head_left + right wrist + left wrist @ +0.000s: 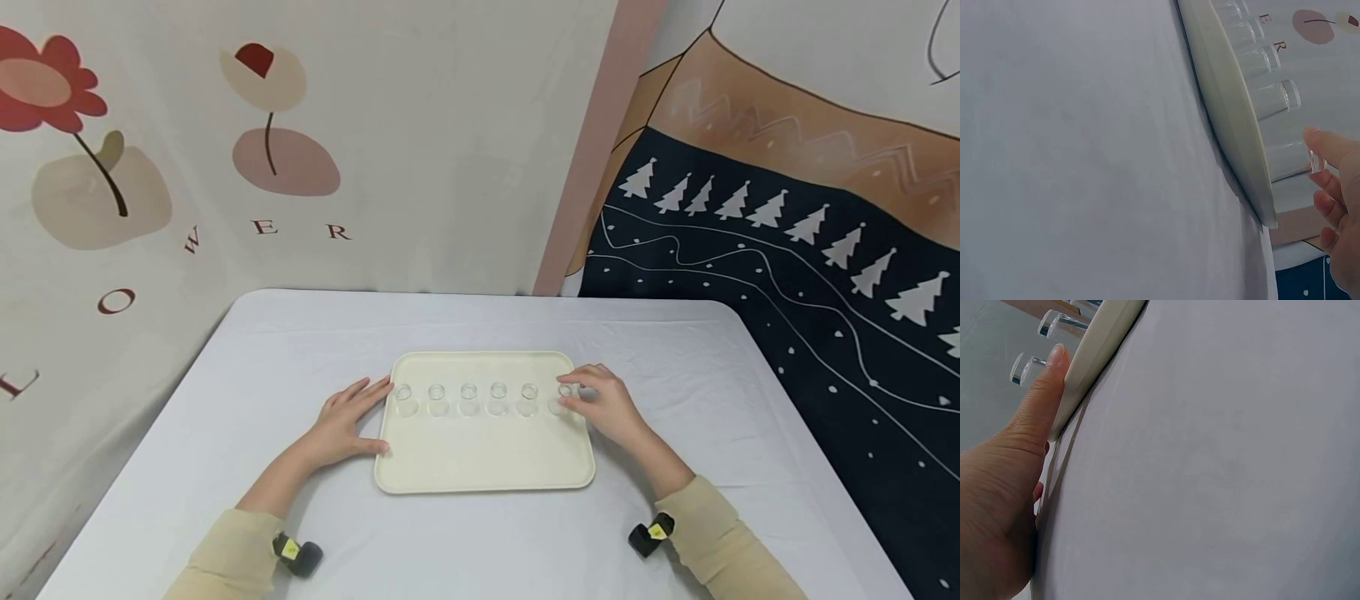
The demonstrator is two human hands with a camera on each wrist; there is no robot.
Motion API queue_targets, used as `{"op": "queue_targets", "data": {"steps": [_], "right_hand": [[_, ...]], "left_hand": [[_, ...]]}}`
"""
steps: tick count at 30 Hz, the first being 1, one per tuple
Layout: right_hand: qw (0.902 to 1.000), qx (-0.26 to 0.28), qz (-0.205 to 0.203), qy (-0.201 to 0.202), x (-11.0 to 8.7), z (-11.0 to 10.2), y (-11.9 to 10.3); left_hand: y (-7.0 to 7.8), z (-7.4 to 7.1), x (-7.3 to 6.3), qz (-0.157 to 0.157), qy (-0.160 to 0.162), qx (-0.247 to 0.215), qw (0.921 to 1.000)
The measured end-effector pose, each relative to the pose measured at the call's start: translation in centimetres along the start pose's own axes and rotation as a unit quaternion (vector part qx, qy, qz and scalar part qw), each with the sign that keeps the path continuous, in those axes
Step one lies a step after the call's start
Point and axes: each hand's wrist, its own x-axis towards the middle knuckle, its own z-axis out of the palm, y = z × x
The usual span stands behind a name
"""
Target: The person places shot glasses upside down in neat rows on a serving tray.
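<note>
A cream tray [487,462] lies on the table, bearing a row of several small clear shot glasses [468,402], upside down with their thick bases on top. At the right end of the row, my right hand [611,408] pinches the base of the last shot glass [1290,161] between thumb and fingertips. That glass stands upright to the tray, its wide rim down. My left hand [337,429] rests at the tray's left edge with fingers spread and fairly straight. In the left wrist view its thumb [1047,384] lies along the tray's side.
A white cloth [300,350] covers the table and shows light creases. Behind the table's far edge hangs a pale backdrop [420,167] with flowers and letters, beside a dark fabric [675,250] with white trees. Both wrists wear small black cameras [300,557].
</note>
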Motion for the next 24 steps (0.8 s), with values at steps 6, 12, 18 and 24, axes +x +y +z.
{"op": "queue_targets", "data": {"steps": [6, 12, 18, 24], "right_hand": [[0.9999, 0.004, -0.013, 0.003, -0.02, 0.18, 0.19], [0.9999, 0.007, 0.005, -0.006, -0.05, 0.20, 0.38], [1.0000, 0.000, 0.005, -0.007, 0.01, 0.30, 0.49], [0.9999, -0.006, 0.007, -0.009, -0.09, 0.23, 0.40]], "left_hand": [[0.06, 0.02, 0.04, 0.003, 0.001, 0.000, 1.0000], [0.11, 0.04, 0.10, 0.005, 0.001, 0.001, 1.0000], [0.11, -0.10, 0.18, 0.005, 0.002, 0.002, 1.0000], [-0.06, 0.04, 0.27, 0.009, 0.002, 0.002, 1.0000]]}}
